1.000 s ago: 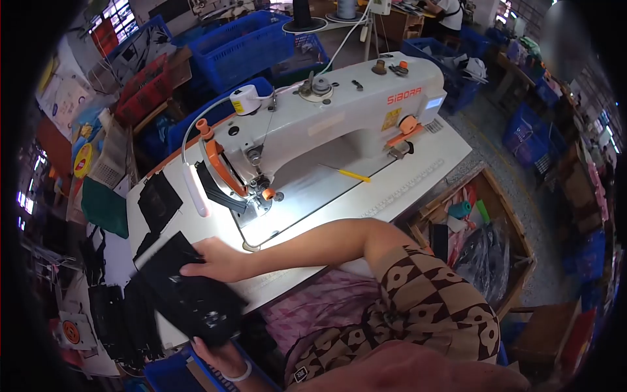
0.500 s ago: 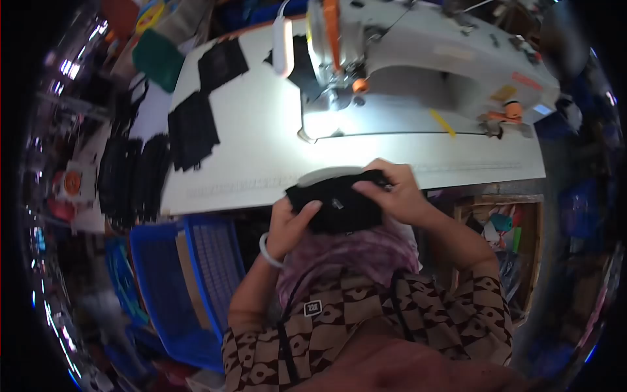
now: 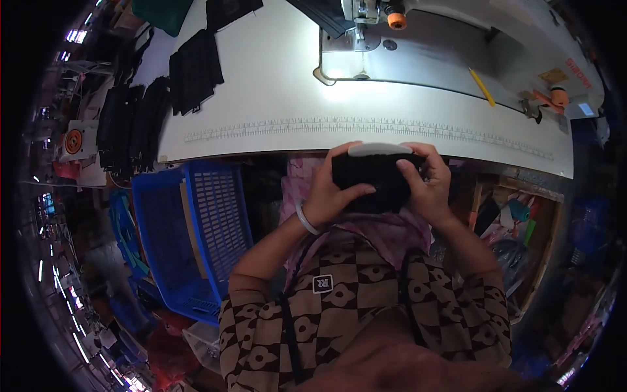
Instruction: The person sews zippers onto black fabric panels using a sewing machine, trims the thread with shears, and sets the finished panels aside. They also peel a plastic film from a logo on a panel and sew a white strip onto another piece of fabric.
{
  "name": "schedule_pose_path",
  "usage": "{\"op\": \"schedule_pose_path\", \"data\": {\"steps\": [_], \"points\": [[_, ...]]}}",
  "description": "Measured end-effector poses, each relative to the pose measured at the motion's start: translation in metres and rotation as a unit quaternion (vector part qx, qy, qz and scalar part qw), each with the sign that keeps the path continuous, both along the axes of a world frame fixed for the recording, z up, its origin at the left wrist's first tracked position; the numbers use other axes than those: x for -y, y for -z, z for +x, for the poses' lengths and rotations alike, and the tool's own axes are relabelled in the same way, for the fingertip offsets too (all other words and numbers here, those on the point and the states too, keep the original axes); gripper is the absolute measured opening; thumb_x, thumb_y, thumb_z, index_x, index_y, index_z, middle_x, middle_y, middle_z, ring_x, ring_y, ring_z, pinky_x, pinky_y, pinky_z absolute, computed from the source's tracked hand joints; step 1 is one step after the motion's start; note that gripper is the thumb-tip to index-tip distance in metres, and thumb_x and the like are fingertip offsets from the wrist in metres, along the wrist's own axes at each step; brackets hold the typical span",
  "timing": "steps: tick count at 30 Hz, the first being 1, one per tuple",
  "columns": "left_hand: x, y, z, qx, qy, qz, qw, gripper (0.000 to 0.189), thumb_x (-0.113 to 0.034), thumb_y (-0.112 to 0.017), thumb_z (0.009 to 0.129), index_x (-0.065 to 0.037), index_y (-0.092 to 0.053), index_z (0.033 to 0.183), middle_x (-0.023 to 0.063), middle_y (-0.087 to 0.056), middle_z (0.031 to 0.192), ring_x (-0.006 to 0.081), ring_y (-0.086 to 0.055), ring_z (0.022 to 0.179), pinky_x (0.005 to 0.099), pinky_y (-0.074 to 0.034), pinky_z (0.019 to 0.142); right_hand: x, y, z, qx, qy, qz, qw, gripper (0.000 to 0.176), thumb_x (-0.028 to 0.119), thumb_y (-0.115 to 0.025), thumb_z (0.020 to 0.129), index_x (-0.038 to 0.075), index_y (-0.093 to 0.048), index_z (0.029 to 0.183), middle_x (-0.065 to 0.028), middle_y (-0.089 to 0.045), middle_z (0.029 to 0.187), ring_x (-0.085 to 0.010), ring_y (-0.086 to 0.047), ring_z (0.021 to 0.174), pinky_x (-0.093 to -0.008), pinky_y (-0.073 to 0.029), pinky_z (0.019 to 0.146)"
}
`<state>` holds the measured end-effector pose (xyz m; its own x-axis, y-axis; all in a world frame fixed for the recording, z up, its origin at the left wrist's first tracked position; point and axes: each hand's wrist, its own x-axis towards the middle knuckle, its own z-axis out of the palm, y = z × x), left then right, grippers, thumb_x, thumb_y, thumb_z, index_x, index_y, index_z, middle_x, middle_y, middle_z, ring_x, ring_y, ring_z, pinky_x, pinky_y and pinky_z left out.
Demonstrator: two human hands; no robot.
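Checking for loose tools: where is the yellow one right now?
In the head view, the yellow tool lies at the upper right on the sewing machine bed, left of the orange knob by the small display.

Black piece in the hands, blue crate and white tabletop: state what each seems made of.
Black piece: probably cloth, given its dull, matte surface; the fibre can't be told.
Blue crate: most likely moulded plastic, with even colour and a wall of regular slots.
White tabletop: perhaps laminate, looking smooth and pale with a bright glare patch; its core is hidden.
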<state>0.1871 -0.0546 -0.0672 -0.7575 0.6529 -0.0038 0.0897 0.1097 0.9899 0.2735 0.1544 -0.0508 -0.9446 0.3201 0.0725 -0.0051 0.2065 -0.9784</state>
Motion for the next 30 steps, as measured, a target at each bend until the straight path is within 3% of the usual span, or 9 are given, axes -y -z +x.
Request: {"op": "schedule_pose_path", "data": {"steps": [2, 6, 11, 13, 15, 18, 23, 27, 30], "points": [[0.003, 0.005, 0.005, 0.024, -0.005, 0.055, 0.998, 0.105, -0.010, -0.089, 0.074, -0.004, -0.025, 0.158, 0.0149, -0.048, 0.147, 0.0240, -0.050, 0.133, 0.0374, -0.042, 0.110, 0.000, 0.005, 0.001, 0.008, 0.021, -0.014, 1.000, 0.030, 0.006, -0.072, 0.093, 0.003, -0.063, 0.121, -0.0012, -0.068, 0.100, -0.0069, -0.059, 0.089, -0.0223, -0.047, 0.080], [0.011, 0.012, 0.009, 0.037, 0.033, 0.092, 0.994, 0.127, -0.017, -0.093, 0.071, -0.006, -0.004, 0.162, 0.0165, -0.042, 0.151, 0.0264, -0.044, 0.139, 0.0399, -0.038, 0.114, 0.004, 0.003, 0.001, 0.007, 0.029, -0.018, 0.999, 0.027, 0.005, -0.070, 0.094, 0.002, -0.063, 0.119, -0.0021, -0.067, 0.105, -0.0073, -0.059, 0.094, -0.0221, -0.046, 0.084], [0.005, 0.009, 0.013, 0.079, -0.006, 0.164, 0.983, 0.111, -0.015, -0.093, 0.072, -0.003, -0.022, 0.157, 0.0189, -0.047, 0.147, 0.0277, -0.047, 0.137, 0.0390, -0.039, 0.113, 0.007, -0.011, 0.003, 0.134, 0.012, -0.004, 0.991, 0.027, 0.005, -0.071, 0.094, 0.001, -0.063, 0.120, -0.0029, -0.067, 0.106, -0.0076, -0.059, 0.095, -0.0216, -0.046, 0.084], [0.002, 0.015, 0.005, -0.169, 0.021, 0.126, 0.977, 0.110, -0.015, -0.092, 0.073, -0.001, -0.022, 0.156, 0.0223, -0.050, 0.143, 0.0317, -0.053, 0.132, 0.0397, -0.043, 0.110, 0.006, 0.005, 0.001, 0.054, 0.021, -0.019, 0.998, 0.027, 0.006, -0.072, 0.094, 0.001, -0.063, 0.119, -0.0019, -0.068, 0.102, -0.0076, -0.060, 0.089, -0.0211, -0.047, 0.080], [0.004, 0.015, 0.006, -0.289, 0.033, 0.104, 0.951, 0.109, -0.015, -0.092, 0.074, -0.001, -0.021, 0.156, 0.0241, -0.052, 0.141, 0.0337, -0.056, 0.130, 0.0400, -0.045, 0.108, 0.007, 0.006, 0.003, 0.015, 0.025, -0.026, 0.999, 0.028, 0.006, -0.072, 0.093, 0.001, -0.063, 0.119, -0.0014, -0.068, 0.100, -0.0075, -0.060, 0.086, -0.0209, -0.047, 0.078], [0.009, 0.010, 0.011, -0.211, -0.040, -0.040, 0.976, 0.100, -0.015, -0.089, 0.077, 0.001, -0.026, 0.153, 0.0267, -0.059, 0.131, 0.0391, -0.063, 0.119, 0.0400, -0.052, 0.100, 0.007, 0.000, 0.005, 0.059, 0.005, 0.000, 0.998, 0.029, 0.006, -0.073, 0.092, 0.001, -0.063, 0.118, -0.0016, -0.069, 0.098, -0.0078, -0.061, 0.083, -0.0207, -0.048, 0.075], [0.005, 0.020, 0.011, -0.290, -0.042, -0.006, 0.956, 0.096, -0.009, -0.088, 0.077, -0.002, -0.029, 0.151, 0.0227, -0.055, 0.133, 0.0300, -0.056, 0.125, 0.0399, -0.045, 0.107, 0.006, 0.002, 0.003, -0.013, -0.019, 0.036, 0.999, 0.029, 0.007, -0.074, 0.092, 0.000, -0.063, 0.118, -0.0014, -0.068, 0.093, -0.0074, -0.058, 0.077, -0.0210, -0.047, 0.071], [0.003, 0.023, 0.012, -0.261, -0.072, 0.056, 0.961, 0.084, -0.011, -0.085, 0.081, 0.001, -0.037, 0.149, 0.0234, -0.062, 0.130, 0.0380, -0.066, 0.115, 0.0393, -0.054, 0.096, 0.007, 0.002, 0.002, -0.066, -0.037, 0.062, 0.995, 0.033, 0.007, -0.077, 0.090, 0.002, -0.063, 0.119, -0.0030, -0.065, 0.085, -0.0081, -0.056, 0.073, -0.0235, -0.046, 0.065], [0.006, 0.023, 0.010, -0.187, -0.089, 0.025, 0.978, 0.089, -0.004, -0.085, 0.078, 0.000, -0.032, 0.150, 0.0196, -0.047, 0.142, 0.0274, -0.051, 0.130, 0.0377, -0.042, 0.109, 0.009, -0.012, 0.006, 0.010, 0.020, 0.128, 0.992, 0.032, 0.007, -0.079, 0.086, 0.005, -0.065, 0.115, -0.0032, -0.061, 0.080, -0.0103, -0.056, 0.068, -0.0266, -0.046, 0.059]]}}
